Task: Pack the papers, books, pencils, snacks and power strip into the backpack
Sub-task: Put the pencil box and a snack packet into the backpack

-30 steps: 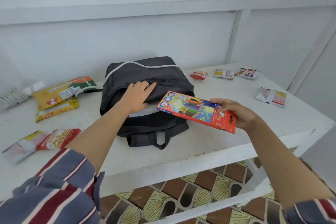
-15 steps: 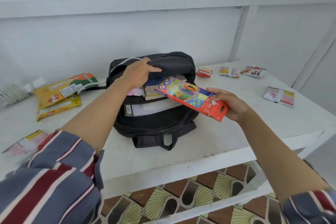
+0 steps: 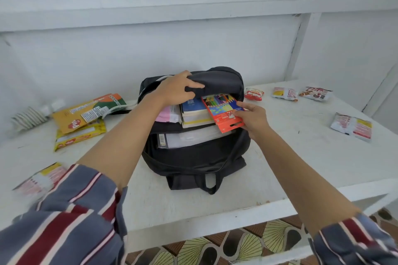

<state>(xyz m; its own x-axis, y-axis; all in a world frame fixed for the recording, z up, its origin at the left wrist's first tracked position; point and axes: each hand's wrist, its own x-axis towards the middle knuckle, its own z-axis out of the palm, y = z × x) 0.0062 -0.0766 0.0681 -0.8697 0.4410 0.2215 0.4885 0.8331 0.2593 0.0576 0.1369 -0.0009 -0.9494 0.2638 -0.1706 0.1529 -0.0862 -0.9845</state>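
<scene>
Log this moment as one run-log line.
step: pencil box into backpack | left hand: holds flap up | right hand: grips pencil box, far end under flap, over books | snacks: on table

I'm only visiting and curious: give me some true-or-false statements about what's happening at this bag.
The left hand holds the backpack flap up. True.
The right hand holds a pencil box. True.
The backpack is empty. False: books and papers lie inside.
All snacks are packed. False: snack packets lie on the table.
</scene>
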